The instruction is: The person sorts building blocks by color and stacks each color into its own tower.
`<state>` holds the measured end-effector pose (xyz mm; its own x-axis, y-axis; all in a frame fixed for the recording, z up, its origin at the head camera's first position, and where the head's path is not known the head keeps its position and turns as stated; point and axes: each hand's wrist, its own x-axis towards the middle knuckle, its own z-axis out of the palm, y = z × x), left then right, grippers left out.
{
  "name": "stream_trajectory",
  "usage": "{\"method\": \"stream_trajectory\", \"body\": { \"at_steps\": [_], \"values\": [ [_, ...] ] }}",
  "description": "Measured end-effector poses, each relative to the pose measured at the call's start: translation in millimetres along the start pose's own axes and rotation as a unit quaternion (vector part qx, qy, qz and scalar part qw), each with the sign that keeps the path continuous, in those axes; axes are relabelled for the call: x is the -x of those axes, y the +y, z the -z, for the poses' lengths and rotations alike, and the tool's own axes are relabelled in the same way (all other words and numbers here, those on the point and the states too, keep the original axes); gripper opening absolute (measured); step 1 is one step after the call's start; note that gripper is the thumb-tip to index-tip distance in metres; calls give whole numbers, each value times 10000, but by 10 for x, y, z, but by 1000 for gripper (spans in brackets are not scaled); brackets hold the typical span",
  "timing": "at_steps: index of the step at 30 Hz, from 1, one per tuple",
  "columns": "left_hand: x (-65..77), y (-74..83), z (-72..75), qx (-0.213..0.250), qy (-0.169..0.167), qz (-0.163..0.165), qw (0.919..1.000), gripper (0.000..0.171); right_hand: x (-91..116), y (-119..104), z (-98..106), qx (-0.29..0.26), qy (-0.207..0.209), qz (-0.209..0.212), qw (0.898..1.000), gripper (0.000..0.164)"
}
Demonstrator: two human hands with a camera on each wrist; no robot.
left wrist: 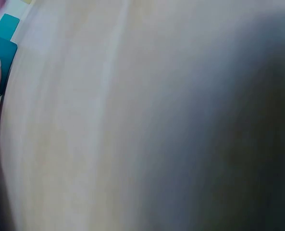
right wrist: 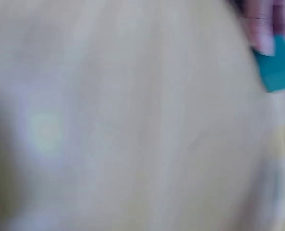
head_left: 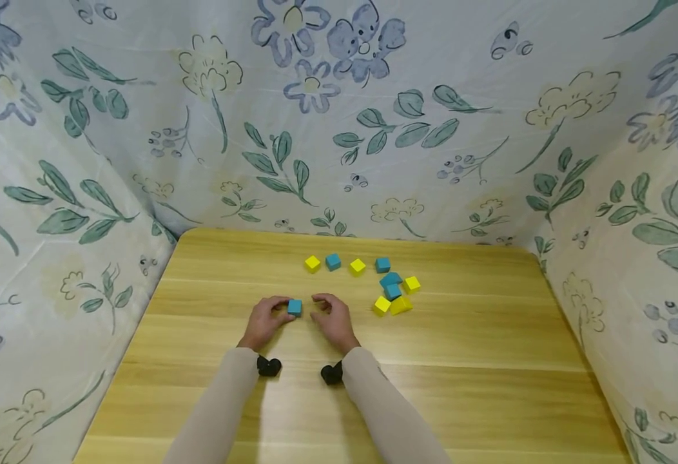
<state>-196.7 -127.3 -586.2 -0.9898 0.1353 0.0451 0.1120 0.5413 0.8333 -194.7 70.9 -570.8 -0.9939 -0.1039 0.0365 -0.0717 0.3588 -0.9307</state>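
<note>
Between thumb and fingers, my left hand pinches a blue cube near the middle of the table. In the left wrist view a thumb lies against the near face of the blue block. My right hand is just to the right of the cube, its fingers loosely bent around nothing and apart from it. The right wrist view catches the same blue block at its upper right, with the left fingertips on it.
Beyond the hands runs a row of a yellow cube, a blue cube, a yellow cube and a blue cube. Right of the hands, several yellow and blue blocks cluster. Floral cloth surrounds the wooden table.
</note>
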Motion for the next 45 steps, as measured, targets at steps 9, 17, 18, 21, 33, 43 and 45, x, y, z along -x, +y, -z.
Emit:
{"method": "stream_trajectory", "body": {
  "at_steps": [9,17,18,21,33,43,45],
  "values": [
    [12,35,-18,11,-1,14,10000,40,23,-147,781,101,1772,381,9834,29],
    [26,-10,0,-10,-25,53,10000,40,39,156,1332,611,2552,48,9650,30],
    [28,-13,4,-11,-24,36,10000,40,39,188,1352,645,2551,-18,9648,31],
    [35,-18,9,-23,6,-22,10000,40,38,266,1376,729,2515,-280,9647,33],
    [33,-18,-3,-44,-22,-17,10000,40,5,494,1342,775,2369,-1116,9620,40],
    [40,27,9,11,23,-59,10000,39,-27,470,1374,597,2135,-1499,9635,39],
    [44,26,9,18,23,-54,10000,39,-26,477,1372,613,2078,-1570,9635,40]
  ]
}}
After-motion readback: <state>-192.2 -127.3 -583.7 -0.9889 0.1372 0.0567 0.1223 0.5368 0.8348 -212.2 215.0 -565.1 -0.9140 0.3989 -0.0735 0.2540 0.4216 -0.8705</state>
